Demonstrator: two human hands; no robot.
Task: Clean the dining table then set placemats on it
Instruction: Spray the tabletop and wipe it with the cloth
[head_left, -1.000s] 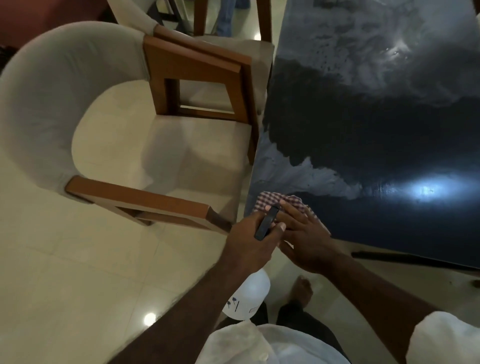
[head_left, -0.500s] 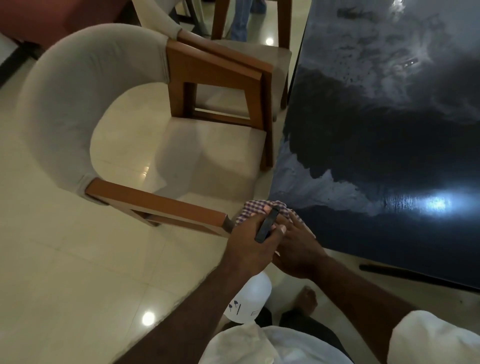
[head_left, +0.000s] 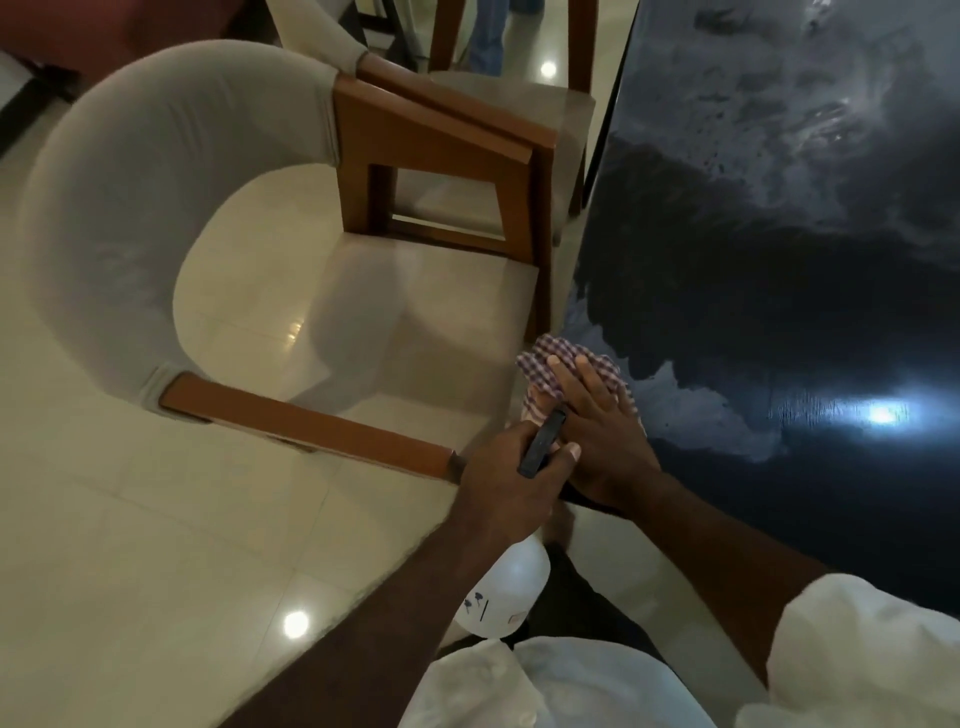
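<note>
Checked cloth (head_left: 563, 364) sits at table (head_left: 779, 291) near-left edge w/ right hand (head_left: 597, 436) pressing it flat, fingers straight, left hand (head_left: 509, 480) curled round spray bottle (head_left: 506, 592) neck; hazy smears cover much of top, so wiping looks approx half done, no placemats in view yet.

Two beige-cushioned wooden armchairs (head_left: 130, 234) (head_left: 524, 96), one glossy black dining table (head_left: 779, 260), one red-checked cloth (head_left: 545, 364), one white plastic spray bottle (head_left: 511, 592) and two bare hands (head_left: 511, 478) (head_left: 597, 431) are being shown.
</note>
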